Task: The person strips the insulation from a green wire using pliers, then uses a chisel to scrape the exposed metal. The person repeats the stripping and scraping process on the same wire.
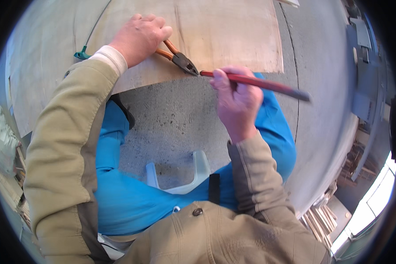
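My left hand (pixel 143 36) is closed around the orange handles of a pair of combination pliers (pixel 185 64), over the near edge of a plywood board (pixel 226 33). The dark jaws point right and toward me. In my closed right hand (pixel 238 99) is a long, slim red tool (pixel 275 84) with a dark grey outer end, smeared by motion; its kind does not show. The inner red end comes close to the plier tips, and whether they touch I cannot tell. A green T-handle tool (pixel 82 53) with a thin metal shaft lies on the board, left of my left hand.
Between my blue-trousered knees lies grey concrete floor (pixel 171 114), with part of a pale blue plastic seat (pixel 201 169) below me. Wood strips (pixel 319 222) are piled at the lower right. A pale sack (pixel 5 141) stands at the far left.
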### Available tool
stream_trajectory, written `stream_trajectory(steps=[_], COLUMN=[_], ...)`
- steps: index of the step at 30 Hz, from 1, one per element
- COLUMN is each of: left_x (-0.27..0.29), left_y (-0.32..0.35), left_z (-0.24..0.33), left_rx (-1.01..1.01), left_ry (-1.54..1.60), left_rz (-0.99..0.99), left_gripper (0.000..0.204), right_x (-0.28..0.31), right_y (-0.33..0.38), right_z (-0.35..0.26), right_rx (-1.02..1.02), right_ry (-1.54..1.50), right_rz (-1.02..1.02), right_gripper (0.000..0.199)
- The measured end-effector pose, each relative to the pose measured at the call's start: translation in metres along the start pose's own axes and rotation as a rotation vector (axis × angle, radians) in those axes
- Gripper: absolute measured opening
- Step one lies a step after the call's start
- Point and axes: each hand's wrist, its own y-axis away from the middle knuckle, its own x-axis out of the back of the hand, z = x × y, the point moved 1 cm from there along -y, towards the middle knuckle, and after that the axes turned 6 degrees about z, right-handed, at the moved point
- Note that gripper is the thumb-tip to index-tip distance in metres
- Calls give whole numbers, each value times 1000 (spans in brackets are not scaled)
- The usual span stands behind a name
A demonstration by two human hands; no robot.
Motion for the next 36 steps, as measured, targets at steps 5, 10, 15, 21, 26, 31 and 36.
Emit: stream_trajectory(steps=[5,10,15,21,26,31,36], left_x=[1,3,1,-1,7,26,51], left_y=[5,0,6,12,19,41,71], left_z=[3,2,7,5,7,24,64], left_rx=[-30,-6,-11,-19,-14,124,303], left_ry=[36,33,6,36,17,28,48], left_rz=[38,9,-2,42,51,-121,-320], left_gripper=[10,9,8,11,14,19,26], right_x=[24,-11,11,12,14,24,39], right_y=[7,3,0,2,10,10,14], right_z=[-4,5,10,-7,7,10,0], right_rx=[127,75,68,-17,-330,-310,-270], right_ry=[-424,-120,-199,-222,-472,-492,-510], right_rz=[398,48,183,2,82,86,105], right_gripper=[12,11,14,12,15,15,14])
